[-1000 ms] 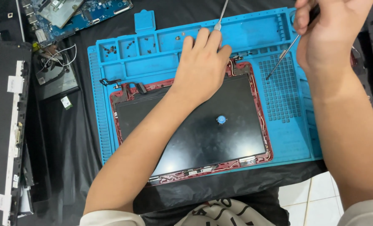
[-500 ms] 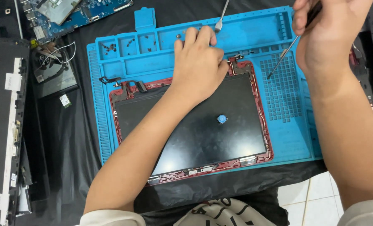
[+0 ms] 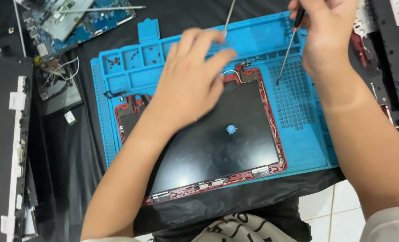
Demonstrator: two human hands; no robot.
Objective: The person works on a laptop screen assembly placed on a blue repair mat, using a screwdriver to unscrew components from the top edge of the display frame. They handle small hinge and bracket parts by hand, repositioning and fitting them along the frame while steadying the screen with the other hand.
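The left hand point(image 3: 195, 76) lies spread and empty on the top edge of the panel point(image 3: 217, 143), which sits in a red frame point(image 3: 282, 159) on the blue mat point(image 3: 307, 148); the right hand point(image 3: 327, 33) grips a screwdriver point(image 3: 289, 47), tip on the mat by the hinge point(image 3: 246, 71); a slip there could gouge the panel, or flick loose screws point(image 3: 134, 57) from the trays.

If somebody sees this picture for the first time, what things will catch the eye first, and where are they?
First comes the bright blue work mat in the middle, bearing a dark screen panel in a red frame with a small blue knob on it. The left hand hovers over or rests on the panel's upper edge, while the right hand at top right holds a thin screwdriver. A blue circuit board lies at top left.
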